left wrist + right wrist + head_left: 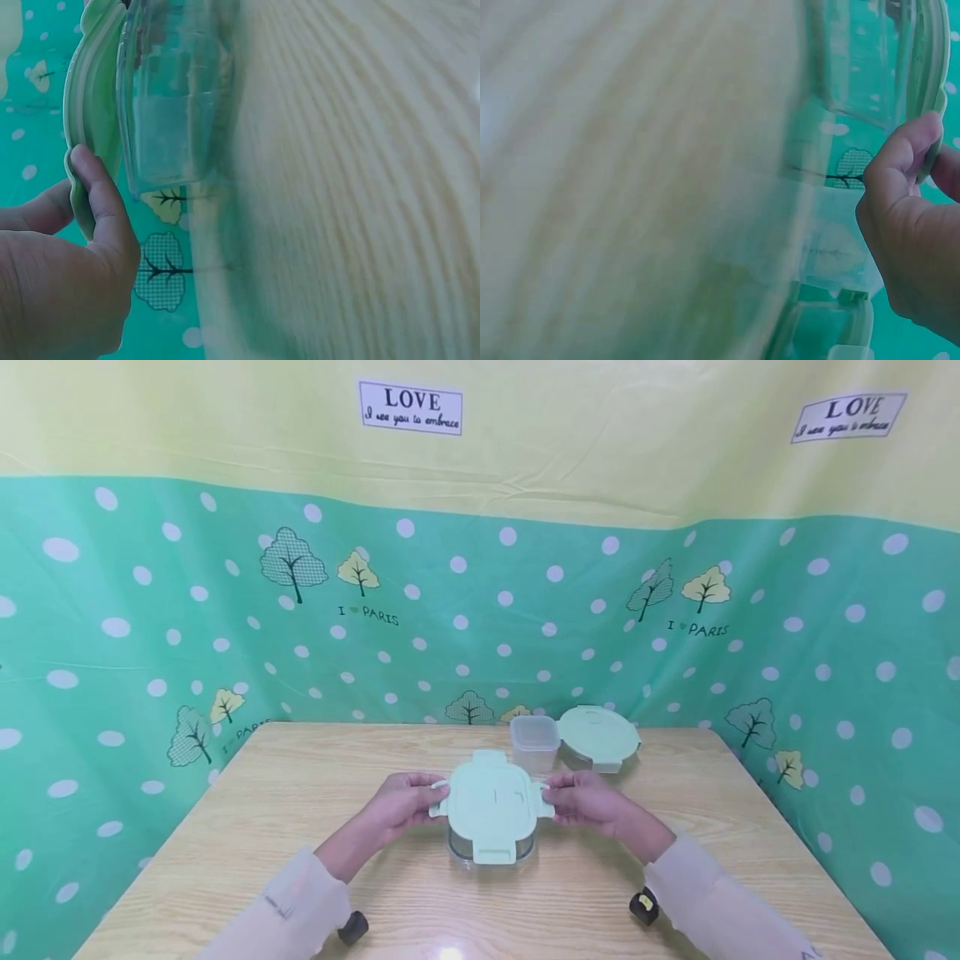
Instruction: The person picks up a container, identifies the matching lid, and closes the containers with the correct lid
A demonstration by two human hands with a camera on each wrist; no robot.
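A light green lid [491, 802] with a flap on each of its four sides lies above a clear glass container [461, 852] on the table. My left hand [405, 802] pinches the lid's left flap between thumb and fingers. On the other side, my right hand [588, 802] pinches the right flap. In the left wrist view, the lid [94, 97] stands a little apart from the rim of the container [169, 135]. The right wrist view shows my right hand [915, 217] at the lid's edge, its thumb and fingers on opposite faces of the flap.
Behind the lid stands a small clear plastic box [535, 739]. Right beside it is a round container with a green lid [598, 733]. The wooden table [300, 777] meets a green dotted curtain [480, 610] at its back and sides.
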